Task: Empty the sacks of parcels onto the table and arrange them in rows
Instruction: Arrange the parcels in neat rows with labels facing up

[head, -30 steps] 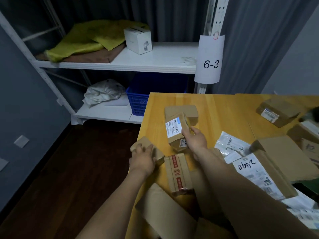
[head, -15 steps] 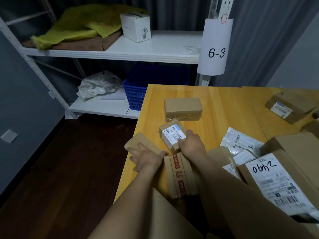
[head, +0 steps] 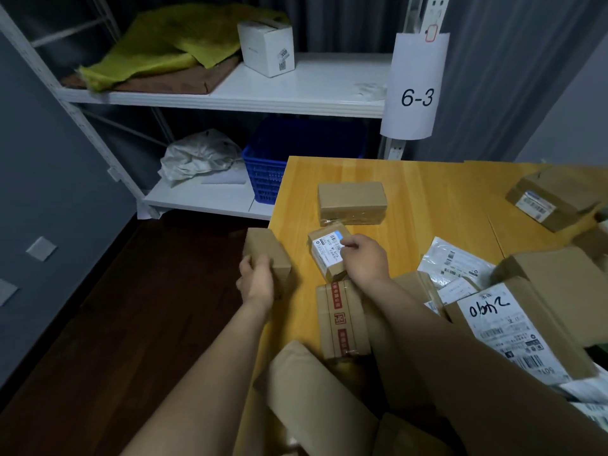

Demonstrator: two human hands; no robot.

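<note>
The left hand (head: 256, 282) is clamped on a plain brown parcel (head: 267, 255) at the left edge of the wooden table (head: 427, 199). The right hand (head: 363, 261) is closed on a small labelled parcel (head: 325, 255), which sits between a plain box (head: 350, 200) and a red-taped box (head: 340, 319).
</note>
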